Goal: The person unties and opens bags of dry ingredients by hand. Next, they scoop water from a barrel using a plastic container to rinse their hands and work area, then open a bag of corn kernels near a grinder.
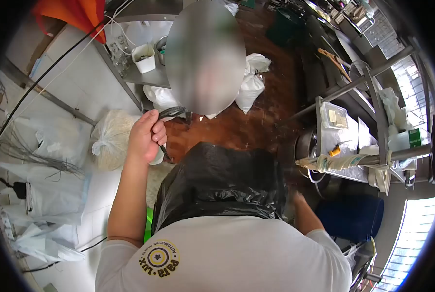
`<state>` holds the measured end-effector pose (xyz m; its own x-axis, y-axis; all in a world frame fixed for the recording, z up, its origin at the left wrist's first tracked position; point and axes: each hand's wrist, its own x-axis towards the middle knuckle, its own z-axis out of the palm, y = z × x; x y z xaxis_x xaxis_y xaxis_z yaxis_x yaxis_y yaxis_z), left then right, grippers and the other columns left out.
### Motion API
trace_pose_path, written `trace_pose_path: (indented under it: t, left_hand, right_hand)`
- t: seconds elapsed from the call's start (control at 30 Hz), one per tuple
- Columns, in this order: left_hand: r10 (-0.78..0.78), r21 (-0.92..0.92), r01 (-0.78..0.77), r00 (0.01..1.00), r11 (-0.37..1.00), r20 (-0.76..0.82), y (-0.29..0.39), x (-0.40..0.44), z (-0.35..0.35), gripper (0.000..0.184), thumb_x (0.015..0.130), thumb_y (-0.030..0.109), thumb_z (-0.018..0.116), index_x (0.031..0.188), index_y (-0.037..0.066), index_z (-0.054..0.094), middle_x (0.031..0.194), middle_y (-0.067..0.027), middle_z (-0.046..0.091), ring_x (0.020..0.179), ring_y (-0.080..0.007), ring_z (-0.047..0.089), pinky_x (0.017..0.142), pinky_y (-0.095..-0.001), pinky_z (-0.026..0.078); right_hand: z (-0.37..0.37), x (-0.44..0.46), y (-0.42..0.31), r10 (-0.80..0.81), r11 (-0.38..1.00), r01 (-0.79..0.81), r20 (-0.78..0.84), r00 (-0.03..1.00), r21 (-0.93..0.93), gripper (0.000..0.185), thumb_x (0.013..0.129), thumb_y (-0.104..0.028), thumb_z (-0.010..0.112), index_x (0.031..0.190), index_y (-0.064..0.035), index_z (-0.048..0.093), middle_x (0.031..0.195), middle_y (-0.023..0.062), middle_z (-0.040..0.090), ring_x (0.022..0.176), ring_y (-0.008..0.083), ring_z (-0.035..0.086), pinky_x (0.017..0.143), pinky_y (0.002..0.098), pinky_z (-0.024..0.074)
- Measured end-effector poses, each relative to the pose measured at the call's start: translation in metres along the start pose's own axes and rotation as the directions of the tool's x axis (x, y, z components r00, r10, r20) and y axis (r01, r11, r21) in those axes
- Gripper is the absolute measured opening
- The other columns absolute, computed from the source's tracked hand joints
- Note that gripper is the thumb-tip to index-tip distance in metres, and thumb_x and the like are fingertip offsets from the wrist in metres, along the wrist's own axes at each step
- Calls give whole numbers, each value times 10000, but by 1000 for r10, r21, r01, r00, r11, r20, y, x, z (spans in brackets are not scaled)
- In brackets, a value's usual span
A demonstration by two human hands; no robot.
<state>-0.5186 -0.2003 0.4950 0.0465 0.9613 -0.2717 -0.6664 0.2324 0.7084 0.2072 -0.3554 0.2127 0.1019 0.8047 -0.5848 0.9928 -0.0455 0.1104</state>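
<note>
A black plastic sheet (227, 180) covers the front of my body below the white shirt (237, 253). Raised at the left, my left hand (149, 134) is closed around a black plastic strip (173, 113), whose ends stick out above and below the fist. My right arm reaches down on the right side of the black plastic, and only a blurred part of my right hand (298, 199) shows beside its edge; the fingers cannot be made out.
Beside my left hand stands a tied clear bag (113, 138). White sacks (250, 87) rest on the brown floor (271, 119). A metal rack (383, 121) and blue drum (351, 214) are at the right. A white container (144, 58) sits on a shelf. A blurred oval hides the top middle.
</note>
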Motion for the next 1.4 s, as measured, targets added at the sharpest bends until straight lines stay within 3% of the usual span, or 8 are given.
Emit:
trace_pose_path:
  t: [0.2,0.37,0.63,0.73,1.03,1.23,1.37,1.4]
  left_hand:
    - [-110,-19,113,984,993,143,-6,20,1,327,1074,378,536,1001,66,602,677,50,447,558,-87,413,534,-279,345]
    - [-164,11,168,945,986,285,-22,35,40,223,1070,293,566,1023,76,592,698,32,490,569,-91,435,536,-282,372]
    - [-285,356,110,823,928,491,-49,6,132,125,1009,131,626,1090,44,589,743,23,494,587,-81,446,538,-262,406]
    - [-240,460,13,866,888,438,-53,-14,156,145,1015,145,638,1081,17,637,724,49,508,592,-37,449,531,-220,377]
    - [106,841,-536,843,75,528,-141,-49,129,264,1004,230,588,880,2,638,837,-238,650,809,-450,632,716,-504,495]
    - [-141,844,-537,835,-2,531,-150,-95,166,218,987,224,600,953,9,615,873,-249,646,841,-459,640,732,-498,507]
    - [-169,931,-299,927,209,335,-115,-101,170,159,984,186,640,967,31,674,811,-103,677,721,-250,643,671,-378,513]
    - [-429,730,229,898,644,97,-104,-98,164,185,1004,200,616,1106,58,676,785,-76,660,744,-209,647,662,-410,533]
  right_hand:
    - [36,-216,-7,406,544,-822,807,430,165,717,810,-444,798,1378,-62,583,1114,225,728,1027,366,714,860,533,568]
    - [-25,-190,-47,296,934,-288,-5,955,212,499,857,-129,667,1331,3,584,1232,306,655,1141,443,640,991,499,520]
    - [-336,-155,-297,-61,735,648,-932,357,200,708,892,-186,762,1484,17,430,1408,219,579,1367,400,498,1117,447,417]
    - [-334,-129,-302,-141,402,853,-898,416,332,325,948,-189,711,1207,-6,639,1006,135,685,977,321,654,853,441,517]
    - [-334,-151,-260,-457,-633,28,-402,794,774,172,1058,-167,559,1117,-28,643,957,46,701,645,83,490,575,233,390]
    - [-293,-115,-259,-592,238,940,-730,341,246,250,983,-92,595,1207,-2,662,1101,175,715,994,374,656,901,446,530]
    - [-279,-138,-248,-636,110,986,-753,167,126,207,991,-175,636,1112,-13,686,953,169,686,889,377,635,836,456,527]
    - [-268,-140,-247,-637,109,986,-753,166,125,207,991,-175,636,1112,-13,686,953,169,686,889,377,635,836,456,527]
